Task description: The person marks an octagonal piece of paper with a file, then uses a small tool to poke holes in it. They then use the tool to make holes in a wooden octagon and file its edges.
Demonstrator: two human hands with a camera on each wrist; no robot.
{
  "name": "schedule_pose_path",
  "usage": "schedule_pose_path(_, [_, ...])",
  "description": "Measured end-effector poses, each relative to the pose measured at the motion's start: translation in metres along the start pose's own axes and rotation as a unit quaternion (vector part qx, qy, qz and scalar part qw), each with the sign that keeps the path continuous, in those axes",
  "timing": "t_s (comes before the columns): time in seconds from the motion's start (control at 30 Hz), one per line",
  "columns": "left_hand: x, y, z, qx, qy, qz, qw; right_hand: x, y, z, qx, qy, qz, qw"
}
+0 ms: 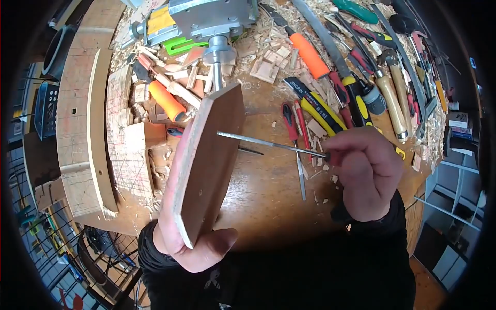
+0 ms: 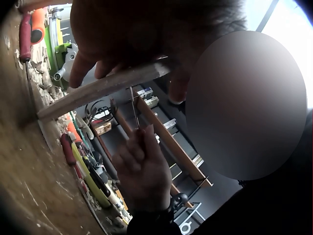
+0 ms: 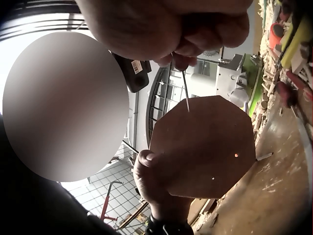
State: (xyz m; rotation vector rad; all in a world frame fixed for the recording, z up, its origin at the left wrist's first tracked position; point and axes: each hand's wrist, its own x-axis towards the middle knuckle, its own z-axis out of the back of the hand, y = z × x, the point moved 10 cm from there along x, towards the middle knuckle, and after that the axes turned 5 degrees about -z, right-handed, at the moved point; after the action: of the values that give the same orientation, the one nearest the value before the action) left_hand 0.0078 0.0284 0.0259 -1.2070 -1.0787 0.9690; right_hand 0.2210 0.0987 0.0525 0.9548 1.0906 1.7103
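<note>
An eight-sided wooden board (image 1: 213, 160) is held up on edge above the bench by my left hand (image 1: 199, 254). The thumb lies near its lower edge and the fingers are behind it, mostly hidden in the head view. Two small holes pierce the board (image 3: 205, 142) in the right wrist view. My right hand (image 1: 371, 173) pinches a slim file (image 1: 274, 145) by its short red handle, fingers curled. The file's tip is right at the board's face, toward its upper part. In the left wrist view the board (image 2: 98, 92) appears nearly edge-on.
A metal vise (image 1: 212, 20) stands at the back of the wooden bench (image 1: 258, 181). Files, chisels and a yellow-black JINGPIN pack (image 1: 315, 106) lie among wood shavings at the right. Orange-handled tools (image 1: 166, 101) and marked wood blocks (image 1: 132, 150) are at the left.
</note>
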Motion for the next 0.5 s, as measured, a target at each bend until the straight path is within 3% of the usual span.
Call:
schedule_pose_path(0.1, [0.001, -0.005, -0.005, 0.009, 0.021, -0.028, 0.999, 0.003, -0.005, 0.002, -0.010, -0.011, 0.010, 1.000])
schedule_pose_path(0.17, [0.000, -0.004, -0.005, 0.012, 0.002, 0.008, 1.000, -0.004, 0.031, 0.004, -0.029, -0.037, 0.250, 0.967])
schedule_pose_path(0.2, [-0.001, 0.000, -0.003, 0.016, -0.016, 0.040, 0.999, -0.008, 0.036, 0.002, -0.030, -0.037, 0.251, 0.967])
schedule_pose_path(0.27, [-0.001, -0.002, -0.003, 0.017, -0.022, 0.018, 0.999, -0.002, 0.026, 0.001, -0.042, -0.040, 0.119, 0.991])
schedule_pose_path(0.3, [0.000, 0.002, -0.002, -0.013, -0.042, 0.037, 0.998, -0.002, 0.015, 0.001, -0.019, -0.021, 0.097, 0.995])
schedule_pose_path(0.33, [0.000, 0.005, -0.001, -0.043, -0.062, 0.058, 0.995, -0.001, 0.015, 0.003, -0.024, -0.025, 0.101, 0.994])
schedule_pose_path(0.4, [0.003, 0.001, -0.003, -0.021, -0.047, 0.023, 0.998, -0.006, 0.035, 0.005, -0.004, -0.038, 0.214, 0.976])
schedule_pose_path(0.43, [0.004, 0.003, -0.003, -0.042, -0.053, 0.034, 0.997, -0.009, 0.046, 0.005, -0.074, -0.053, 0.311, 0.946])
schedule_pose_path(0.47, [0.004, 0.005, -0.004, -0.062, -0.060, 0.045, 0.995, -0.014, 0.054, 0.004, -0.079, -0.055, 0.315, 0.944])
schedule_pose_path(0.5, [0.004, 0.005, -0.002, -0.071, -0.067, 0.017, 0.995, -0.010, 0.048, 0.004, -0.055, -0.056, 0.223, 0.972])
